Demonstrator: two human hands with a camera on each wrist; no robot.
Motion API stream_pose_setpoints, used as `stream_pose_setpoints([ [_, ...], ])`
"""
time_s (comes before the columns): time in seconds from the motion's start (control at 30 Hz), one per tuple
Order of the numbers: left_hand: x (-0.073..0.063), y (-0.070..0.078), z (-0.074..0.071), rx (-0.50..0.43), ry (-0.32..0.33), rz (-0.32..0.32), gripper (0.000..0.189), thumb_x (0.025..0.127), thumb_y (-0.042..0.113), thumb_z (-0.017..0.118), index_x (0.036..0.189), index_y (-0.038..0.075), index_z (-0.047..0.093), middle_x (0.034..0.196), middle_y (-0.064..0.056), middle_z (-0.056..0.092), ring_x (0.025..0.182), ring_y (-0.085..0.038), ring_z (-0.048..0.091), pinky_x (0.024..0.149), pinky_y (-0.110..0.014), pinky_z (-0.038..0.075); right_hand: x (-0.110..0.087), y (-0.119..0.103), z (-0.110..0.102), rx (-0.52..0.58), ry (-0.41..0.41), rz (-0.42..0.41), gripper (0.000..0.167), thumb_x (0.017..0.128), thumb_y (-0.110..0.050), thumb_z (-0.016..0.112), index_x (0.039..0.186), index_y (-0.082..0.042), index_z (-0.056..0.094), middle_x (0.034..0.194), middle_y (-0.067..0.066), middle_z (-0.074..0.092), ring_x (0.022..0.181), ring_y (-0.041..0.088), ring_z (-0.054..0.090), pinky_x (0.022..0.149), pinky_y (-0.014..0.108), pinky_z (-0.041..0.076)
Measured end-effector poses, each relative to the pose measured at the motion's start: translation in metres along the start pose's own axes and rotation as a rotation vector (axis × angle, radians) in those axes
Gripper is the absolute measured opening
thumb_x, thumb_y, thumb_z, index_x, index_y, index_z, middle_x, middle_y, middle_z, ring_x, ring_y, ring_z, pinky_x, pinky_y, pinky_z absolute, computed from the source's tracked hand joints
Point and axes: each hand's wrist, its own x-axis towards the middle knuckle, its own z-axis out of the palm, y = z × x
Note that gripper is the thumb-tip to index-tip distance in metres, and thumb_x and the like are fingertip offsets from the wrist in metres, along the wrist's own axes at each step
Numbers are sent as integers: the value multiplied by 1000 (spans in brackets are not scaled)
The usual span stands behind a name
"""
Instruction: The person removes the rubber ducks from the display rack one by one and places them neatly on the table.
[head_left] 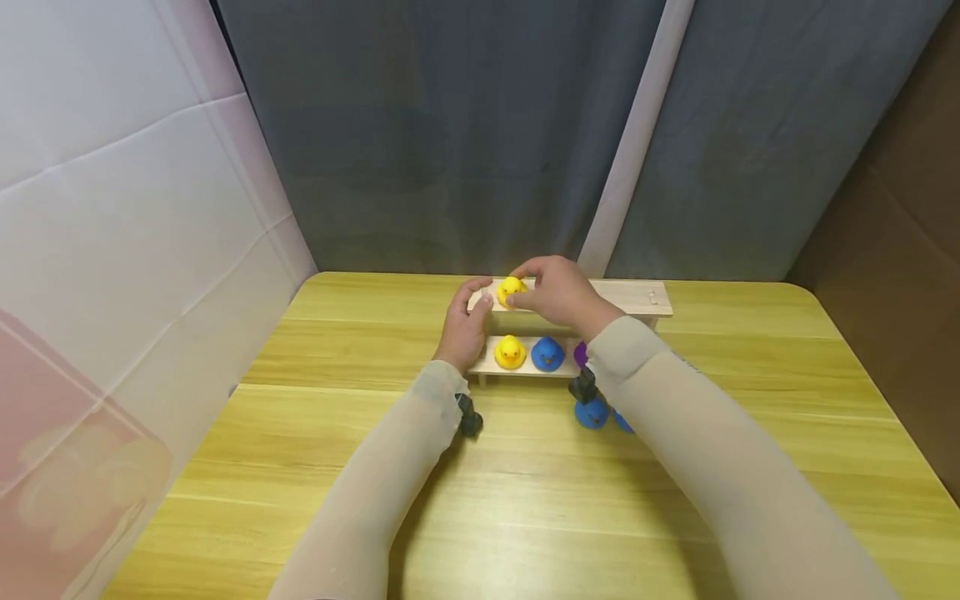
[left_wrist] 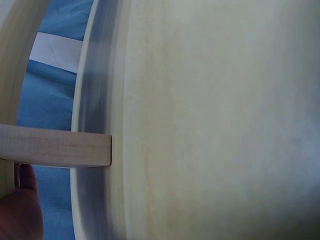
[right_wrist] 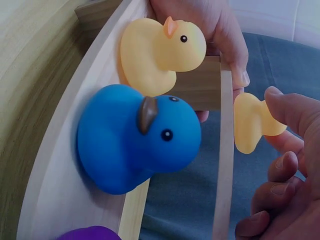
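Observation:
My right hand (head_left: 558,292) pinches a small yellow rubber duck (head_left: 510,291) by its head between thumb and fingers. That duck sits at the left part of the upper step of a pale wooden two-step rack (head_left: 622,293). With thumb and fingers curled about it, my left hand (head_left: 462,329) holds the rack's left end. On the lower step stand a second yellow duck (right_wrist: 147,55), a blue duck (right_wrist: 135,137) and a purple one (right_wrist: 92,234), mostly hidden by the right forearm. In the left wrist view the left hand (left_wrist: 22,205) shows only partly, beside a wooden leg (left_wrist: 55,146).
Blue ducks (head_left: 592,412) stand on the wood-grain table (head_left: 495,500) in front of the rack, partly behind the right sleeve. A grey curtain (head_left: 450,150) hangs behind the table. A white and pink sheet (head_left: 135,217) is at the left, a brown panel (head_left: 892,242) at the right.

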Motion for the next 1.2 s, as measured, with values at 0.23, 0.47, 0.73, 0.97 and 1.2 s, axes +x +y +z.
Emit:
stream_pose_setpoints([
  [0.23, 0, -1, 0, -11, 1, 4, 40, 111, 26, 49, 148, 14, 55, 159, -3, 48, 150, -25, 40, 126, -49, 28, -5, -3, -4, 3, 0, 20, 43, 92, -34, 82, 131, -19, 73, 110, 5, 64, 98, 25, 56, 79, 36, 51],
  [0.47, -1, -1, 0, 4, 4, 6, 38, 111, 26, 49, 147, 16, 56, 159, -3, 48, 150, -25, 40, 126, -50, 29, -18, -2, -10, -41, 1, -55, 45, 92, -34, 82, 132, -16, 73, 89, 9, 58, 77, 24, 51, 61, 32, 41],
  [0.73, 1, -1, 0, 33, 9, 1, 40, 111, 29, 50, 149, 16, 55, 160, -1, 47, 152, -24, 37, 127, -51, 25, -36, 0, -15, -42, -22, -82, 46, 90, -34, 83, 131, -15, 73, 76, 5, 51, 64, 21, 46, 54, 30, 36],
  [0.97, 1, 0, 0, 37, 23, 3, 38, 111, 28, 50, 147, 18, 56, 158, -2, 49, 150, -22, 39, 127, -49, 27, -54, -2, -16, -17, -58, -72, 44, 89, -37, 85, 128, -19, 75, 69, 4, 50, 54, 17, 39, 48, 28, 30],
  [1.2, 0, 1, 0, 33, 26, 1, 37, 111, 27, 50, 146, 18, 57, 157, -4, 49, 145, -23, 43, 125, -48, 30, -72, 0, -16, 15, -102, -81, 39, 89, -34, 86, 124, -20, 77, 67, 4, 49, 51, 19, 42, 47, 29, 34],
])
